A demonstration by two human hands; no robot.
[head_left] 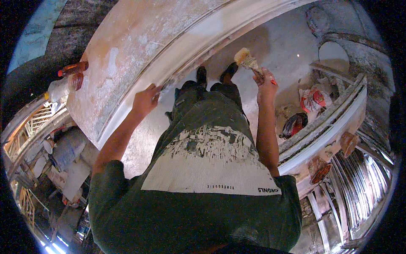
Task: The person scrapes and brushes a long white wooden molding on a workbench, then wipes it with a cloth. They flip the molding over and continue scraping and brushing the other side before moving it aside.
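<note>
My right hand [266, 84] is closed round the handle of a brush [250, 62] with shaggy, yellowish bristles, held up over the floor. A bit of red shows at my fingers; I cannot tell what it belongs to. On the left, my left hand [146, 101] lies at the near edge of a large pale wooden panel [131, 46], its fingers curled over the moulded border. The panel's surface is brownish with whitish patches.
Right of me stands a long pale wooden piece [334, 122] with turned feet [319, 169]. Beside it on the floor lie a red-and-white bag [314, 100] and a dark red object [294, 125]. Bottles [72, 69] sit at the panel's far left end, above workshop clutter [67, 156].
</note>
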